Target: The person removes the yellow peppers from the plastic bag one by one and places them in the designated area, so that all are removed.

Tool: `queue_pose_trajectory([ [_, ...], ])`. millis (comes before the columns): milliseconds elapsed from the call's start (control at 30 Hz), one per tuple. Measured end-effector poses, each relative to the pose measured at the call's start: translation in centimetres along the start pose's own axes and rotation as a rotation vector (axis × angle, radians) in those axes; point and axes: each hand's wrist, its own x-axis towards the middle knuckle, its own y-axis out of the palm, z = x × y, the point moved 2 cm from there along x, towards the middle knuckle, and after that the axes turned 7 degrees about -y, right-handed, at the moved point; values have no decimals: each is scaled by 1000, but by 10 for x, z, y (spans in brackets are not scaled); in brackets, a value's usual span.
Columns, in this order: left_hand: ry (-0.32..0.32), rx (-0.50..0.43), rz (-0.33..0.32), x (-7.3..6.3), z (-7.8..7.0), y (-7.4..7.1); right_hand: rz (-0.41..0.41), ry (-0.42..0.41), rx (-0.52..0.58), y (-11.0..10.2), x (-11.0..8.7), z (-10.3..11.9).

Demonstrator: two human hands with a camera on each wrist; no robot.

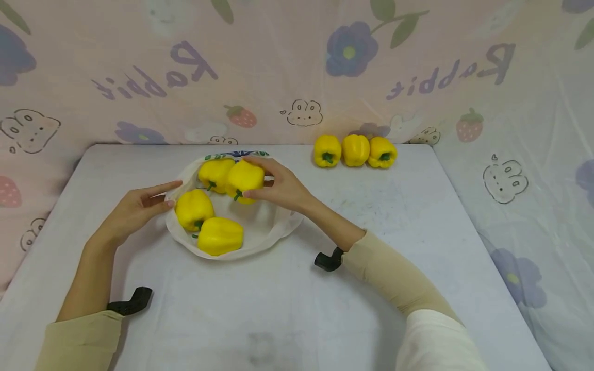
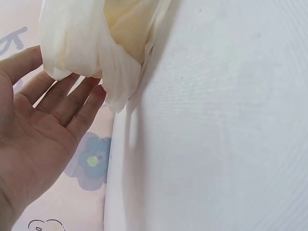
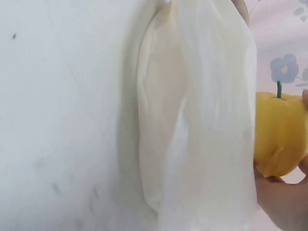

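A round white bag with its mouth rolled open stands on the table, a coloured print along its far rim. Inside it lie three yellow bell peppers: one at the back, one at the left, one in front. My right hand grips another yellow bell pepper between thumb and fingers, over the bag's back part. That pepper shows beyond the bag in the right wrist view. My left hand holds the bag's left rim; fingertips disappear behind the bag in the left wrist view.
Three more yellow bell peppers stand side by side at the table's back edge, right of the bag. A patterned curtain hangs behind the white table. Dark curved devices sit at both wrists.
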Motion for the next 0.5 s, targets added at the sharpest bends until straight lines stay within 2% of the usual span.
queue_pose_trajectory([
  [167, -1, 31, -10, -2, 1, 1, -4, -26, 16, -15, -7, -3],
  [333, 28, 56, -13, -1, 0, 0, -11, -38, 18, -31, -12, -6],
  [500, 14, 45, -11, 1, -1, -2, 4, -45, -53, -47, -15, -8],
])
